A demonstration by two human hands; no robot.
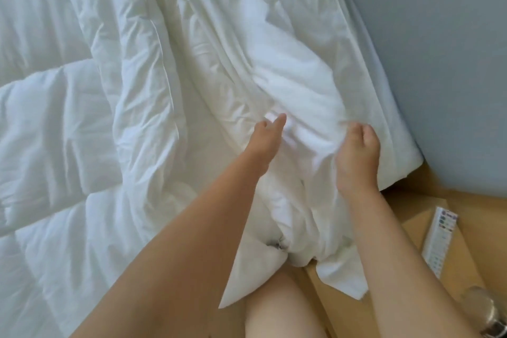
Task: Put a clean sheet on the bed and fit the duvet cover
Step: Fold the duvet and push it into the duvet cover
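A white quilted duvet lies spread over the left of the bed. A crumpled white duvet cover runs down the middle toward me, its corner hanging off the bed edge. My left hand rests against the cover with thumb and fingers apart, fingertips pressing into the cloth. My right hand is closed on a bunched fold of the cover. The white sheet shows along the bed's right edge.
A grey-blue wall stands close on the right. A wooden bedside table sits at the lower right with a white remote control on it. A shiny rounded object is at the bottom right corner.
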